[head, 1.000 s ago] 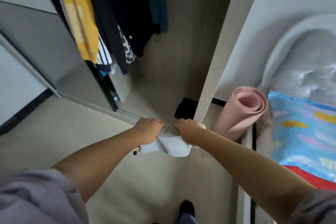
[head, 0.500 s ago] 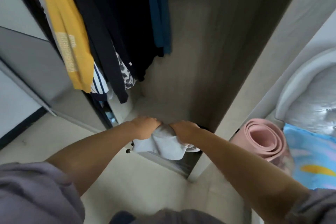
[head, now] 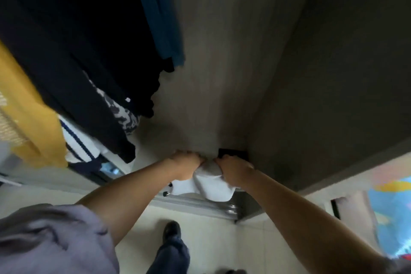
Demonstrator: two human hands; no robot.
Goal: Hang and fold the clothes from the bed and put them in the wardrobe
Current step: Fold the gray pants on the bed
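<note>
From the head camera, both arms reach forward into the open wardrobe (head: 255,73). The left hand (head: 185,165) and the right hand (head: 234,170) sit close together, knuckles up, each with fingers curled tight around the top of a folded white garment (head: 210,184) that hangs between and below them, over the wardrobe's lower front edge and its sliding-door track (head: 200,203). A small dark item (head: 232,153) lies on the wardrobe floor just beyond the right hand. To the left hang a yellow top (head: 29,122), dark garments (head: 66,51), a striped white piece (head: 77,142) and a teal garment (head: 160,13). A dark shoe (head: 170,230) stands on the pale floor (head: 222,240). Colourful bedding (head: 391,213) shows at the right edge.
</note>
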